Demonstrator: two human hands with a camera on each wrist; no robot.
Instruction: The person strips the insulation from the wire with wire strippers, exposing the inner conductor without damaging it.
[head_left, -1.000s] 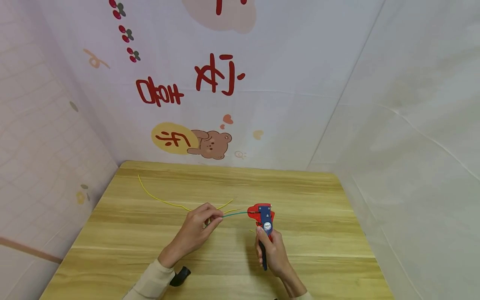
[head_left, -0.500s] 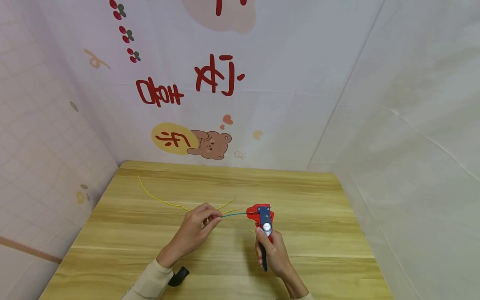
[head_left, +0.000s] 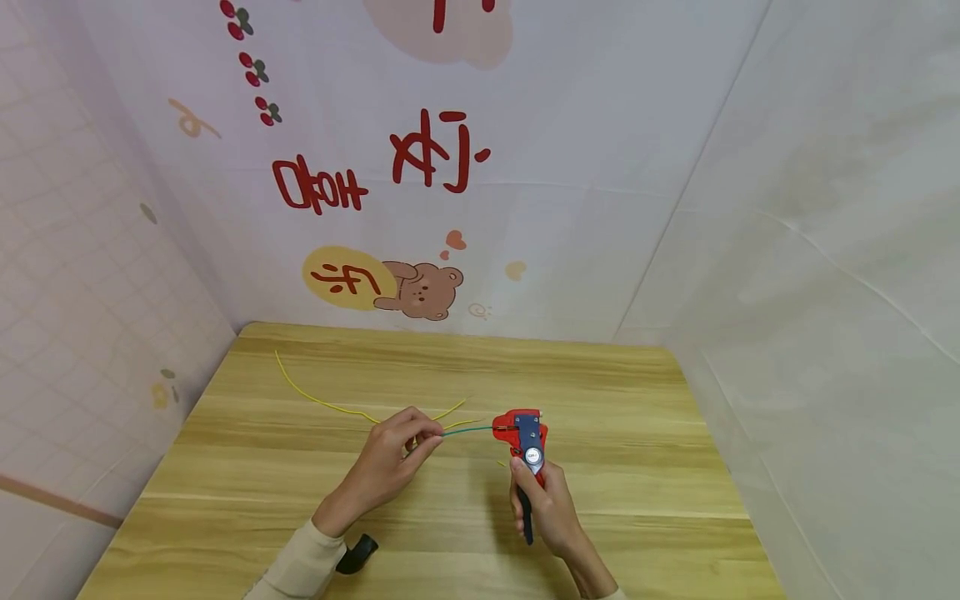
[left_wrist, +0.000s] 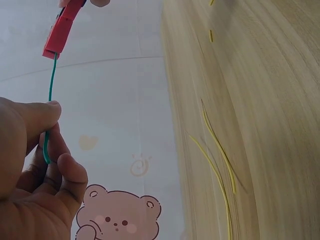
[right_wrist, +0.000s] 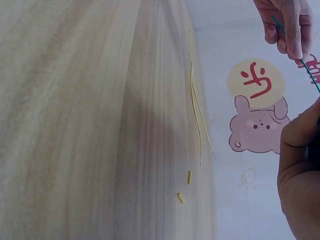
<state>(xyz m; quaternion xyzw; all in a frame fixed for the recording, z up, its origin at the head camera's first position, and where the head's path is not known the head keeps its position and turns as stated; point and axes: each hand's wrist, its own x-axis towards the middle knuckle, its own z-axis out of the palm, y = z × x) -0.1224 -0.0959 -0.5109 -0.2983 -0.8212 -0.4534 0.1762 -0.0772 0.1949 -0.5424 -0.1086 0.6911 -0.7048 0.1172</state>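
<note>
My left hand [head_left: 393, 454] pinches a thin green wire [head_left: 467, 430] between thumb and forefinger, above the left-middle of the table. A short tail of the wire shows behind the fingertips in the left wrist view. Its other end runs into the mouth of a red and blue wire stripper [head_left: 529, 429] with a black handle. My right hand [head_left: 551, 508] grips the stripper's handle, thumb along the near side. The wire's tip is hidden inside the tool. In the right wrist view the stripper is mostly hidden behind the right hand [right_wrist: 300, 175].
Yellow wires [head_left: 322, 402] lie on the wooden table [head_left: 637, 500] behind the left hand. Two short yellow pieces [right_wrist: 189, 177] lie near their ends. A black curved object [head_left: 357, 555] shows beside the left sleeve. Printed cloth walls [head_left: 570, 208] border the table.
The wire stripper has shifted very slightly left and nearer, with the green wire still in its mouth. Both hands keep their hold.
</note>
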